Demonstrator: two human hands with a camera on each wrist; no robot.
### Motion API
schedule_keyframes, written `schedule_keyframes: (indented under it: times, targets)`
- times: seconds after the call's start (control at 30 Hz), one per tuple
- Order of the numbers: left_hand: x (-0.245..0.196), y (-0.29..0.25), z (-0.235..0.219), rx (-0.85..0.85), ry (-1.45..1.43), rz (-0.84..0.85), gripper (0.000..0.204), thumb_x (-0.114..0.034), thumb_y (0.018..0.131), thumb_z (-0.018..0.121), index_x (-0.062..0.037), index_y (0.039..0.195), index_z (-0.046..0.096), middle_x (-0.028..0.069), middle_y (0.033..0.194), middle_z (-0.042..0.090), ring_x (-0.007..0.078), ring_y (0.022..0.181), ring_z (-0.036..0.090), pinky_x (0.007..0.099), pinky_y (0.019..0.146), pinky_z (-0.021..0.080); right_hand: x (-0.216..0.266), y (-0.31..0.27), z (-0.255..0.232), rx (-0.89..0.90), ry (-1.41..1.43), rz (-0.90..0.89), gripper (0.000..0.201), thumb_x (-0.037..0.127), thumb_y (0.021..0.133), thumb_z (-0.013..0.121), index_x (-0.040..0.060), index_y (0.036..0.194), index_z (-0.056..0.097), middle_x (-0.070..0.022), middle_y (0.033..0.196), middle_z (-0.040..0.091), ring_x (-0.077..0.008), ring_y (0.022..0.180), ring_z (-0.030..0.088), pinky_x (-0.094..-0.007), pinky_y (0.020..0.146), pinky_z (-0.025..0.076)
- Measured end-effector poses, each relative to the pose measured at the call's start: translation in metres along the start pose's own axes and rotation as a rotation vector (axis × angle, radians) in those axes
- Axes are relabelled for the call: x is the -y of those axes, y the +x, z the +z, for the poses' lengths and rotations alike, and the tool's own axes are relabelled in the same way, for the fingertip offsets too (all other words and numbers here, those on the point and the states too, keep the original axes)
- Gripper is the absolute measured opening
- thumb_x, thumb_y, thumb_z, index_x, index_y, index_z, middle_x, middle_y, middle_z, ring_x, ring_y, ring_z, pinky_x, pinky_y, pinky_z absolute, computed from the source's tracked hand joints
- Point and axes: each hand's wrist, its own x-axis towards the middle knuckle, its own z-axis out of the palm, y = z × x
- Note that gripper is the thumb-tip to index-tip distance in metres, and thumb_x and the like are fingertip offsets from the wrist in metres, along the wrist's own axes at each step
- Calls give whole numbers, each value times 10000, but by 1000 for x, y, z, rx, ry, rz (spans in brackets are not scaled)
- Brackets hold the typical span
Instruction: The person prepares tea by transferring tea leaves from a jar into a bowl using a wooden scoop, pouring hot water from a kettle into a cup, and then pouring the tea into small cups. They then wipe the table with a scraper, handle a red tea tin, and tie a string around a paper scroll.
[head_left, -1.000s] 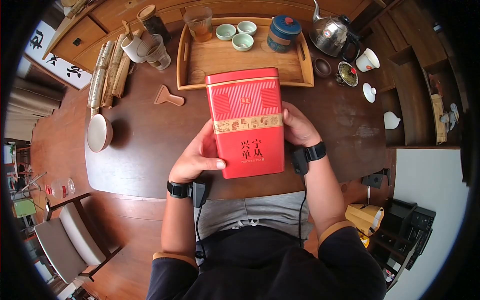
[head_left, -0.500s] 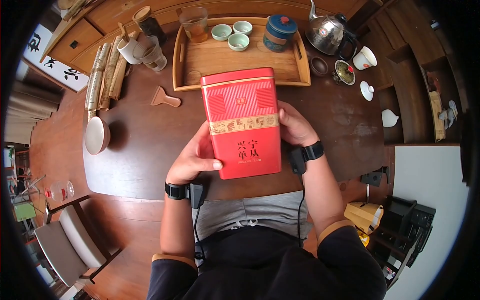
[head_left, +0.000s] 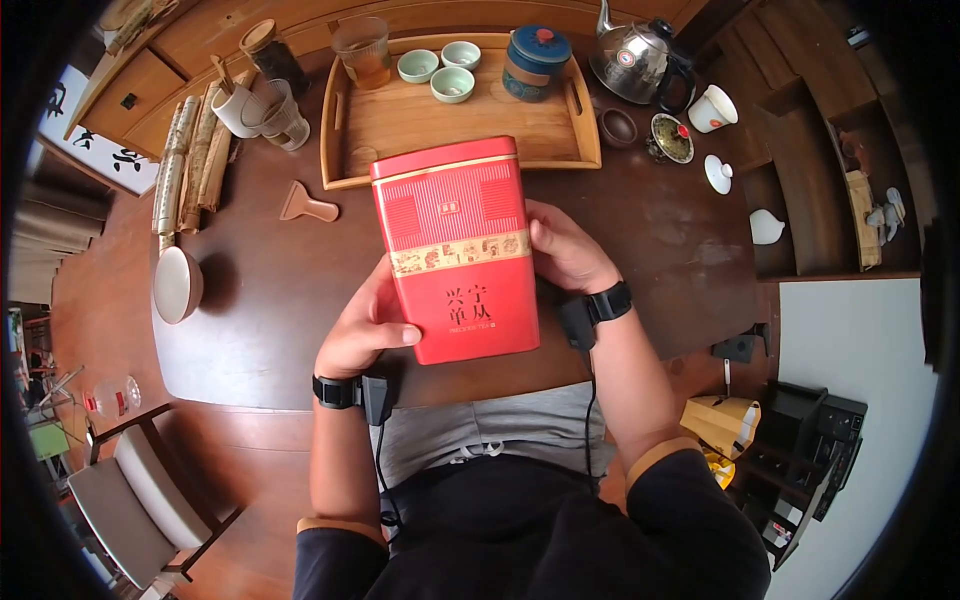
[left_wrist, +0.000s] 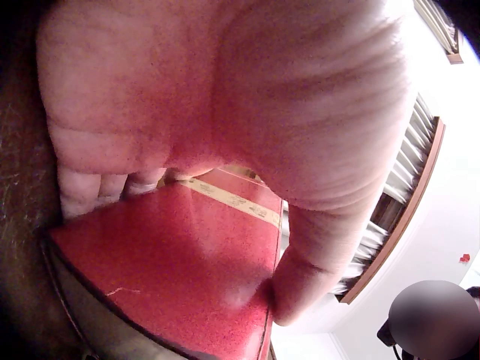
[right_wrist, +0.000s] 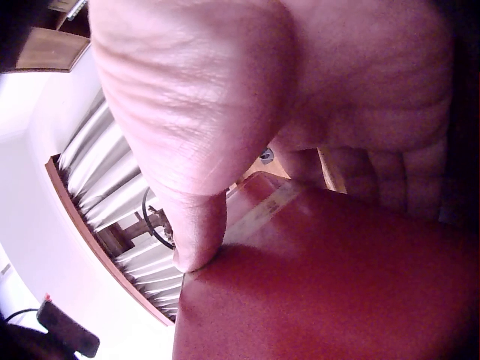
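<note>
A tall red tea tin (head_left: 465, 300) with a gold picture band and black characters is held over the near half of the table, leaning slightly left at its top. My left hand (head_left: 362, 325) grips its left side low down, thumb on the front edge and fingers behind. On the other side my right hand (head_left: 568, 248) holds it higher, thumb along the edge. In the left wrist view the tin's red side (left_wrist: 195, 262) lies against the fingers. The right wrist view shows the thumb pressed on the corner of the tin (right_wrist: 330, 285).
Behind the tin stands a wooden tray (head_left: 350, 175) with green cups (head_left: 453, 86), a glass pitcher and a blue jar (head_left: 537, 65). A steel kettle (head_left: 632, 65) and a lidded bowl (head_left: 671, 138) stand right. A wooden scraper (head_left: 310, 205), rolled mats (head_left: 185, 165) and a bowl (head_left: 178, 285) lie left.
The tin and both hands have shifted a little left in the head view, along with the whole table scene. Both hands keep the same hold on the tin.
</note>
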Motion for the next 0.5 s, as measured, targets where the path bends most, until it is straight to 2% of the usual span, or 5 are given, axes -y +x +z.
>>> schedule_keyframes:
  times: [0.5]
  targets:
    - [-4, 0, 4, 16, -31, 4, 1156, -7, 705, 840, -21, 1667, 199, 89, 1612, 447, 197, 1484, 422, 367, 1239, 313, 6, -1, 7, 4, 3, -10, 880, 560, 900, 781, -7, 1507, 492, -115, 1447, 620, -225, 1336, 585, -397, 1144, 440]
